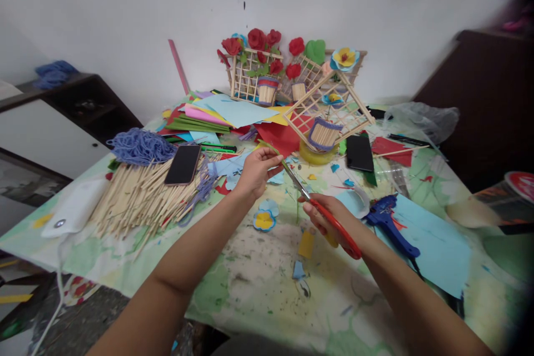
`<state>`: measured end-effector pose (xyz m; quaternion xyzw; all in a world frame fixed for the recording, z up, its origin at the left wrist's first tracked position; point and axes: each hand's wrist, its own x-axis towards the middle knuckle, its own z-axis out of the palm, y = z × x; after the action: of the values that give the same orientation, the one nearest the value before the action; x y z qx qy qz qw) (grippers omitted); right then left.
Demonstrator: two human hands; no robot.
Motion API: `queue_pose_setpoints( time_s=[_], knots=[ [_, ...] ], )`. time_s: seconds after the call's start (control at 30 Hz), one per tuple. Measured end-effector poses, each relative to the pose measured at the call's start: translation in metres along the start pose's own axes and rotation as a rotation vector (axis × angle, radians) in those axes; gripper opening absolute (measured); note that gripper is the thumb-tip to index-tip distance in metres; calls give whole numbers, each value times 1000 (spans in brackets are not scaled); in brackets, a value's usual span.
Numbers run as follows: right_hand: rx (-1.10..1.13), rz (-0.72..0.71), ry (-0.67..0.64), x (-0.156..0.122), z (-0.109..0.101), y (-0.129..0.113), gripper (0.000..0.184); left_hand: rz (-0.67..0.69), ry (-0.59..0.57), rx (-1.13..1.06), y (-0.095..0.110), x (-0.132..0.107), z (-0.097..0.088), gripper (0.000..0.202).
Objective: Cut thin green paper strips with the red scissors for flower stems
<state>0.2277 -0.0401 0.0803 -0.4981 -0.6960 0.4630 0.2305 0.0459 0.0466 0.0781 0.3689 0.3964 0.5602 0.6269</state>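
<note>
My left hand [261, 169] pinches a thin green strip [269, 147], probably paper, over the middle of the table. My right hand [327, 214] grips a pair of scissors [331, 227] with red handles. Their metal blades point up and left, with the tips at the strip beside my left fingertips. Whether the blades are parted is too small to tell. Below my hands lies a paper flower [265, 220] with a yellow middle and blue edge, against a pale blue paper piece [271, 207]. A yellow paper scrap [306, 243] lies under the scissors.
Wooden sticks [137, 194], blue yarn [142, 146] and a phone [182, 165] are at left. Coloured sheets [233, 109] and stick trellises with paper flowers [334, 105] stand behind. At right are another phone [360, 153], a blue glue gun [387, 222] and light blue paper [434, 245].
</note>
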Motion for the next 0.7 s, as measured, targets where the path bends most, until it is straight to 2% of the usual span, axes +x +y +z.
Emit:
queue_pose_setpoints(
  time_s=[0.27,0.53,0.7],
  knots=[
    [-9,19,16,0,2,1,43,10,6,-4,-1,0,0,28],
    [-6,14,6,0,2,4,39,67,83,23,-1,-1,3,29],
    [9,16,16,0,3,2,42,73,65,39,-2,-1,4,28]
  ],
)
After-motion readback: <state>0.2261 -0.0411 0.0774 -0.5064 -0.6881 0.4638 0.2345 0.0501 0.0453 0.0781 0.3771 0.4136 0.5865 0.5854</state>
